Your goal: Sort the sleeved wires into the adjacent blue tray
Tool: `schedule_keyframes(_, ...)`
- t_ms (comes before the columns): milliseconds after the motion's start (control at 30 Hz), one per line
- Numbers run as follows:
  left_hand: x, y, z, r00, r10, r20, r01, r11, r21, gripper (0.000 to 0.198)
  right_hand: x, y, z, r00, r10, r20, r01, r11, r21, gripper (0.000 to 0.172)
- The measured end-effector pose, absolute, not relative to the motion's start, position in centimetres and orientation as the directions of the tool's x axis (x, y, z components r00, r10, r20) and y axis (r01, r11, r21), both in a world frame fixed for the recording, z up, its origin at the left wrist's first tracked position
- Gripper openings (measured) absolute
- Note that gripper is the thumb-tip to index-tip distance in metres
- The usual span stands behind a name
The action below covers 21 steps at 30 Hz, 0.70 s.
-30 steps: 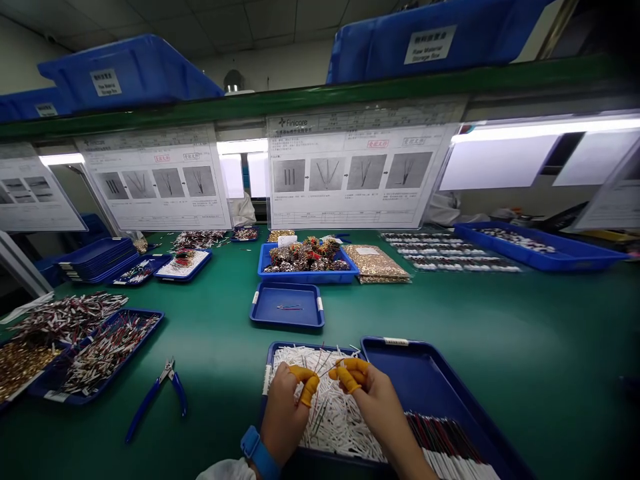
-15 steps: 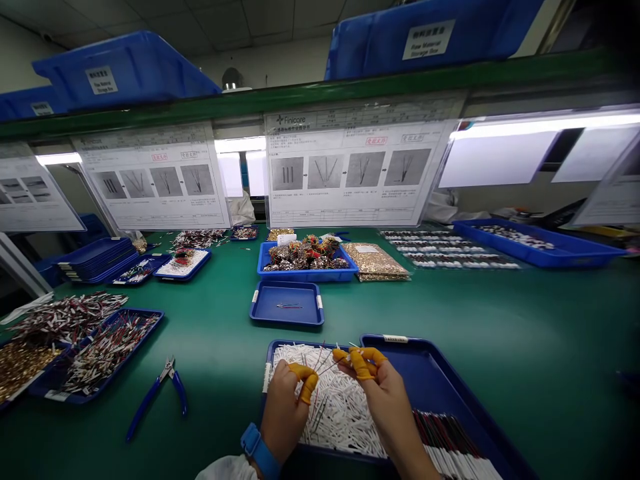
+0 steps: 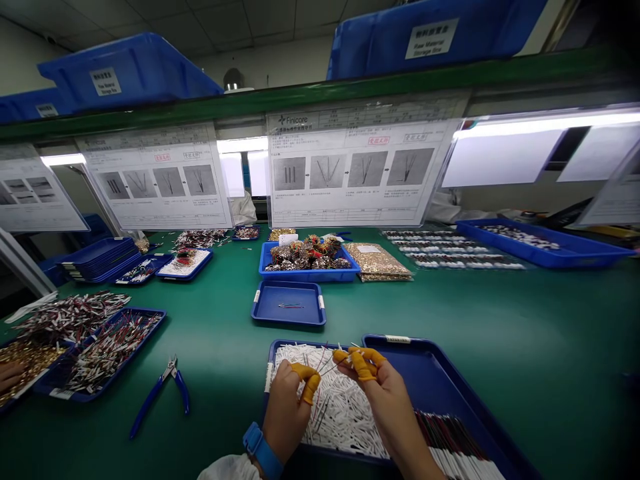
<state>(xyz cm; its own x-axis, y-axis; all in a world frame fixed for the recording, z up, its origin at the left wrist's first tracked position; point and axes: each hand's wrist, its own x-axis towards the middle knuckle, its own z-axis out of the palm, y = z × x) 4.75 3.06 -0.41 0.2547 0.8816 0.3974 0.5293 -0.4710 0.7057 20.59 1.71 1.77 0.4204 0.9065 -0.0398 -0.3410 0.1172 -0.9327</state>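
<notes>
My left hand (image 3: 295,400), with yellow finger covers and a blue wrist strap (image 3: 262,449), pinches thin dark wires (image 3: 326,361) above a blue tray of white sleeves (image 3: 345,420). To its right, my right hand (image 3: 380,387), also in yellow finger covers, holds the other end of the wires between thumb and fingers. A small white piece shows at those fingertips, too small to make out. Several loose wires (image 3: 320,410) lie on the white sleeves below. Rows of dark and red wires with white ends (image 3: 457,443) lie in the blue tray (image 3: 425,360) at right.
Blue-handled cutters (image 3: 159,393) lie at left, near a tray of mixed wires (image 3: 113,353). Another person's hand (image 3: 10,375) is over gold parts at the far left. A small blue tray (image 3: 289,319), a bin of wire bundles (image 3: 307,274) and a bag (image 3: 380,260) stand ahead.
Another person's hand has come in over the gold parts at the far left. The whole view has shifted slightly; my two hands keep almost the same pose.
</notes>
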Motion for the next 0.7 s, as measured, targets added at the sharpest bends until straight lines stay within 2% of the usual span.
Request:
schedule_keyframes(233,4.7,3.0,-0.6,0.258,0.882,0.394,0.526,-0.47,0.708,0.014,20.6,1.5,2.1,0.408,0.912,-0.036,-0.312,0.102,-0.945,0.042)
schedule_keyframes(400,4.5,3.0,-0.6,0.264,0.881,0.392,0.534,-0.472,0.701,0.017,20.6,1.5,2.0,0.312,0.949,-0.046,-0.248,0.034,-0.968,0.039)
schedule_keyframes(600,4.7,2.9,-0.3,0.318,0.861,0.398,0.542,-0.509,0.669,0.015,21.5,1.5,1.8,0.519,0.855,-0.007,-0.167,0.093,-0.982,0.041)
schedule_keyframes(700,4.9,2.9,-0.2,0.349,0.848,0.398,0.543,-0.53,0.652,0.014,21.4,1.3,2.2,0.543,0.839,0.017,-0.158,0.122,-0.98,0.045)
